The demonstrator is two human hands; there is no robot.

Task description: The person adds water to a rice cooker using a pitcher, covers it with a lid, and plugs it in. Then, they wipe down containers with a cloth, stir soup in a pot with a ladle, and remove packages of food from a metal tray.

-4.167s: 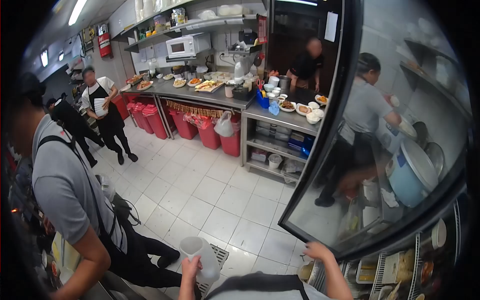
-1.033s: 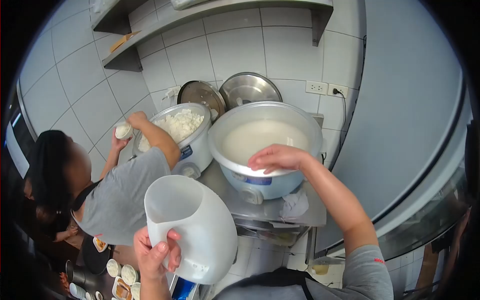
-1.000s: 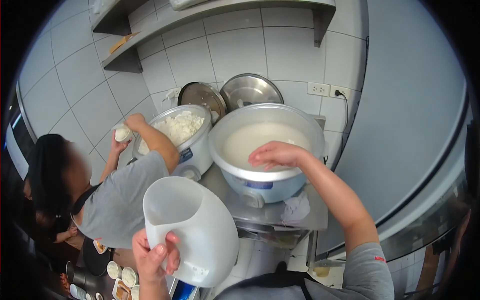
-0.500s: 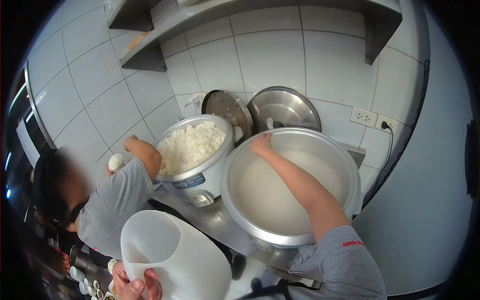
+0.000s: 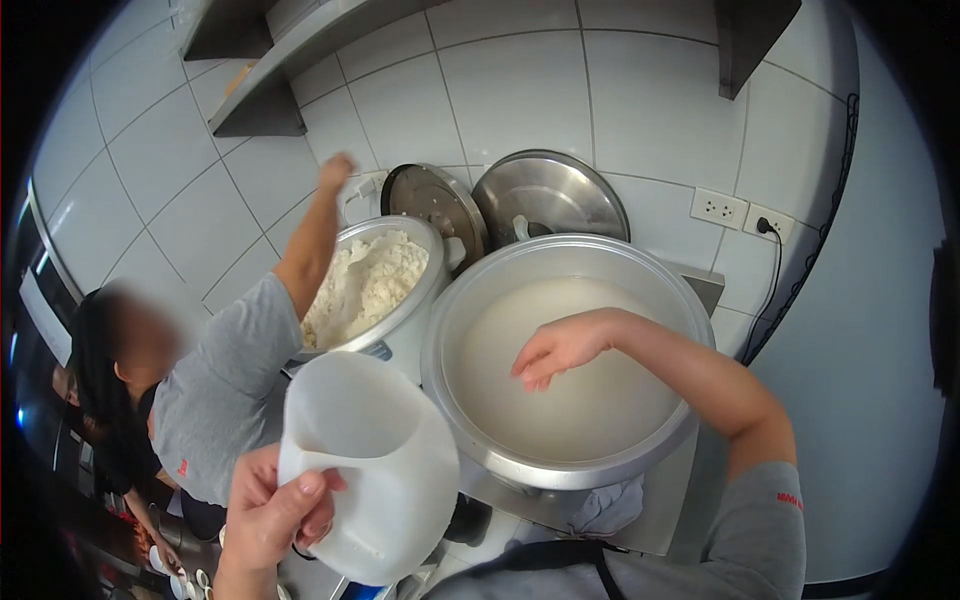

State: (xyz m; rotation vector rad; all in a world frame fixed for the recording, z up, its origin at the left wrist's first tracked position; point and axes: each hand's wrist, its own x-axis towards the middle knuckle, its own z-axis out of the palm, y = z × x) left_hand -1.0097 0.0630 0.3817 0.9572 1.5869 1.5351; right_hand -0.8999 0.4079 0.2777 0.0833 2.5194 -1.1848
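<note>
My left hand [image 5: 285, 515] grips a white translucent plastic jug [image 5: 400, 510] with a wide cut-open mouth, its fingers hooked through the handle. I cannot see anything in the jug. Over the large round metal pot [image 5: 570, 478] hangs my right hand [image 5: 565, 350], palm down and bent at the wrist, its fingers loosely extended with nothing in them. Cloudy whitish water [image 5: 510, 420] fills much of the pot. Left of it stands a rice cooker [image 5: 410, 335] with cooked white rice [image 5: 385, 275] inside.
A co-worker [image 5: 225, 360] stands at the left, one arm stretched past the rice cooker. Two metal lids [image 5: 550, 195] lean against the tiled wall. Wall outlets [image 5: 718, 208] with a plugged cord are at the right. A crumpled cloth [image 5: 610, 505] lies below the pot; a shelf [image 5: 330, 45] hangs above.
My right hand has left the pot's far rim and come nearer, over the water. The jug has moved up and tipped. The co-worker's arm has risen toward the wall.
</note>
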